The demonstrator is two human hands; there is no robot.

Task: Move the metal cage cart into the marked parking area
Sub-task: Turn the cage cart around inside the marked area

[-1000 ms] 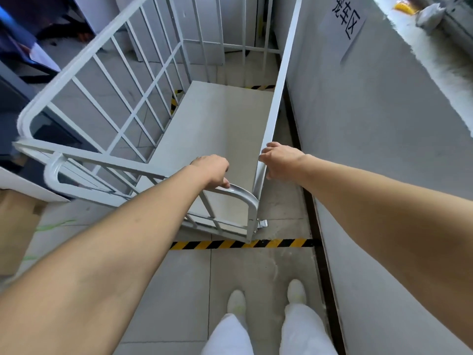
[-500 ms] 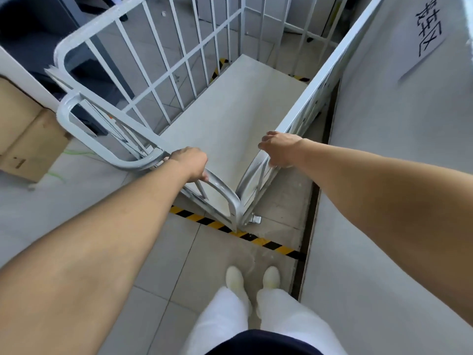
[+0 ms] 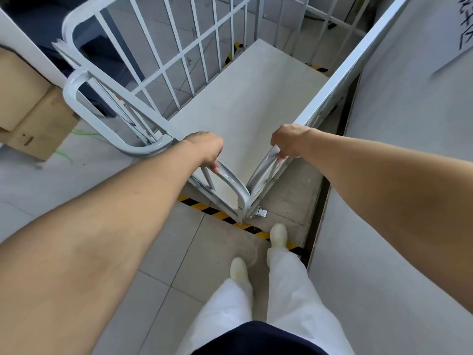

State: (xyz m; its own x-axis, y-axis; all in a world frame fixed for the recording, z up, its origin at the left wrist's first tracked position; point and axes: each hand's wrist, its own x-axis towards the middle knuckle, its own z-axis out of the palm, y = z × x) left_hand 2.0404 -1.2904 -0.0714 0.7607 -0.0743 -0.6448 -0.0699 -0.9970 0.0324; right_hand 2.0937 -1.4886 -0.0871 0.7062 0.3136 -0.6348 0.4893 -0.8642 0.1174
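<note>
Nearest to us, our white trousers [image 3: 286, 298] and pale shoes stand on the grey floor tiles [image 3: 179, 252], the right shoe [image 3: 279, 234] resting on the yellow-and-black floor tape [image 3: 204, 208] and the left shoe [image 3: 238, 270] just behind it. Both bare forearms reach forward to the cage cart [image 3: 245, 103]. Our left hand [image 3: 206, 151] is curled tight around the top rail of the near gate, and our right hand [image 3: 290, 142] is wrapped around the top rail of the cart's right side; the two rails meet at the cart's near corner just below our hands. That corner sits over the tape, with a small metal latch [image 3: 261, 212] beside it. The cart's flat base lies beyond the tape line, its right side running close along the grey wall [image 3: 409, 124]. A cardboard box [image 3: 28, 111] sits on the floor to the left of the cart. Farther on, more striped tape shows through the bars at the cart's far end, and a paper sign [image 3: 460, 32] with handwriting hangs on the wall.
</note>
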